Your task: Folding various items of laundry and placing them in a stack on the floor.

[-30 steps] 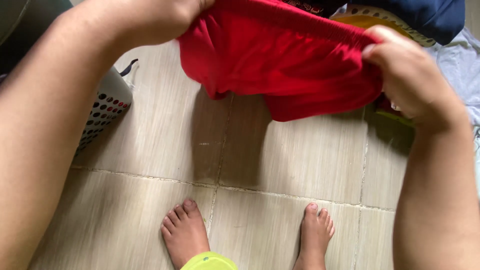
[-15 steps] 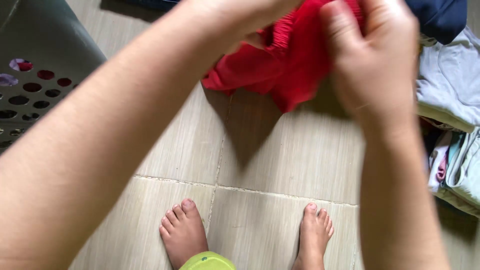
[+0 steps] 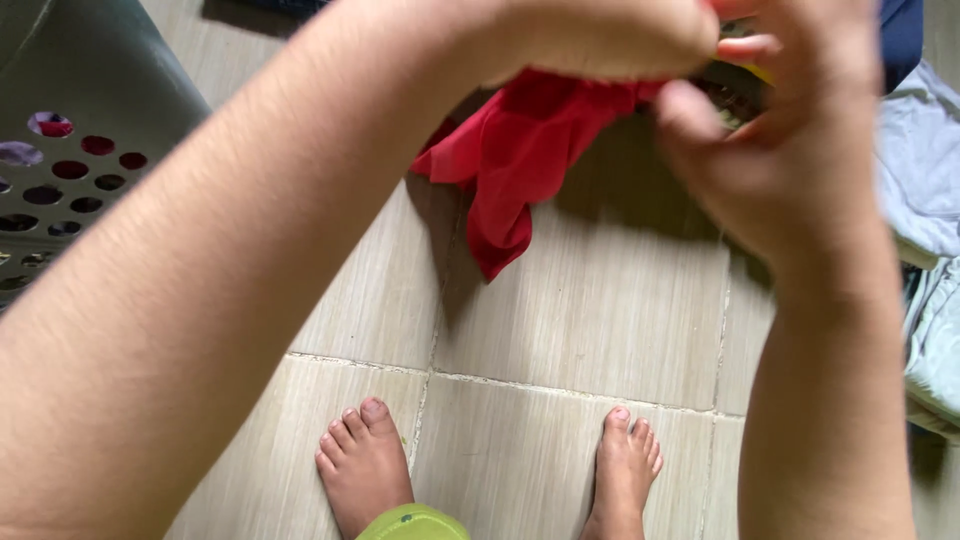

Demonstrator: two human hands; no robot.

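Above the pale tiled floor (image 3: 600,300), the left hand (image 3: 600,40) is closed around a bunched red garment (image 3: 515,160), which hangs from its grip over the bare feet (image 3: 365,465). Just beside it, the right hand (image 3: 780,140) has loosely curled fingers holding nothing. A grey perforated basket (image 3: 70,140) stands left; pale clothes (image 3: 920,170) lie right.

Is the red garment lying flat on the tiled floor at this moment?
No, the red garment hangs bunched from the left hand above the tiled floor, its lower end dangling free.
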